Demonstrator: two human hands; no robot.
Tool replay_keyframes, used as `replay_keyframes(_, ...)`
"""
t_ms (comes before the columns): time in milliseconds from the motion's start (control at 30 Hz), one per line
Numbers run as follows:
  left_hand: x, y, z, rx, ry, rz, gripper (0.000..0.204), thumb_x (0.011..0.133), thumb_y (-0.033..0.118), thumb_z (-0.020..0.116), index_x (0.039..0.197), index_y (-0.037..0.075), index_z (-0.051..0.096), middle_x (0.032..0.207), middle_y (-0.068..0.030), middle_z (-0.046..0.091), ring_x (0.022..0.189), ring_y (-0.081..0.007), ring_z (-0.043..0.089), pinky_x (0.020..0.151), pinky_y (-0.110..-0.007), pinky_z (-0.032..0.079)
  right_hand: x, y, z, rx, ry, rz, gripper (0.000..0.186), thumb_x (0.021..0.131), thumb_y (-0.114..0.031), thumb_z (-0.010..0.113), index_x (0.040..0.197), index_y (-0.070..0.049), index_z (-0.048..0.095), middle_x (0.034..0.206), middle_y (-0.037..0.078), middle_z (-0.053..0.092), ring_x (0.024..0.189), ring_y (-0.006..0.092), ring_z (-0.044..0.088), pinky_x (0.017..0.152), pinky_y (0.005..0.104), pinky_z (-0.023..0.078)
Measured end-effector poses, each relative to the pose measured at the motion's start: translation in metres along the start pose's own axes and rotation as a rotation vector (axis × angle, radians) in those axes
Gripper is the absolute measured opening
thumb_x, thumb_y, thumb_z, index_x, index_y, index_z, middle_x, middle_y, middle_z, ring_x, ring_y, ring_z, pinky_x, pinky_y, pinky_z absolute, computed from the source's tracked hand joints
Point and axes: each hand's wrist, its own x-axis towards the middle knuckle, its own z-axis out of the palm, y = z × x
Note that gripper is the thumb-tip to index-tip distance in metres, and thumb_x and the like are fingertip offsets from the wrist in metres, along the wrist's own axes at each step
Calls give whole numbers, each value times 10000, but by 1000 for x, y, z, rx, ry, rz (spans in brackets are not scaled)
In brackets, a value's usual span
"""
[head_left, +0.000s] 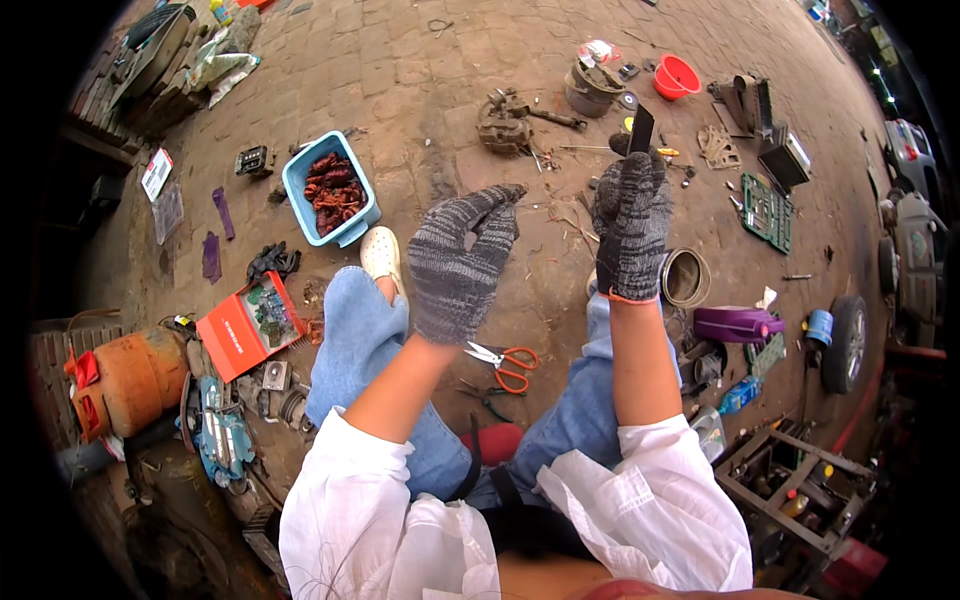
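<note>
My left hand [462,265], in a grey knitted glove, is raised over the brick floor with its fingers bent and the tips brought together in a pinch. Anything between those tips is too small to make out. To its right, my right hand [634,220], gloved alike, is closed on a dark flat blade-like piece [642,128] that sticks up above the fingers. Below the hands, between my legs, scissors with orange handles [513,370] lie on the ground beside pliers with dark handles [488,402].
A blue basin [361,222] of reddish-brown scrap stands ahead-left, near a red box [238,335] and a rusty gas cylinder [140,385]. Greasy metal parts [505,125], a red bowl [677,77], a green socket set [766,213], a metal ring [687,278] and a purple jug [735,325] lie around.
</note>
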Motion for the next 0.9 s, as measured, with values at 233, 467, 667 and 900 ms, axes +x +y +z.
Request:
replay_keyframes(233,2,8,-3,-184,25,-121,203,792,33,554,977,-14,625,803,-88,626,680,-104,568,624,-243,458,-30,7,8,-657,-244,-733,127,835,-120,534,935,-50,571,758,50,600,609,208,550,547,311,439)
replay_keyframes(467,0,5,-4,-292,27,-101,203,808,48,546,983,-30,614,798,-92,628,682,-119,573,621,-257,464,-39,14,19,-852,-428,-825,163,732,-96,600,892,-64,608,749,125,606,653,300,581,566,379,457)
replay_keyframes(667,-3,4,-8,-385,-30,-234,216,823,59,536,1007,-22,613,761,-47,605,637,-69,522,582,-212,432,-34,12,15,-963,-327,-807,134,771,-105,580,888,-45,602,750,136,604,661,305,581,567,369,455)
replay_keyframes(900,-1,11,-10,-513,-7,-258,214,829,49,527,1014,12,627,736,-18,579,605,-55,494,554,-207,416,-11,12,8,-482,-186,-432,175,860,-172,545,934,-23,597,647,-5,553,525,112,488,469,270,384)
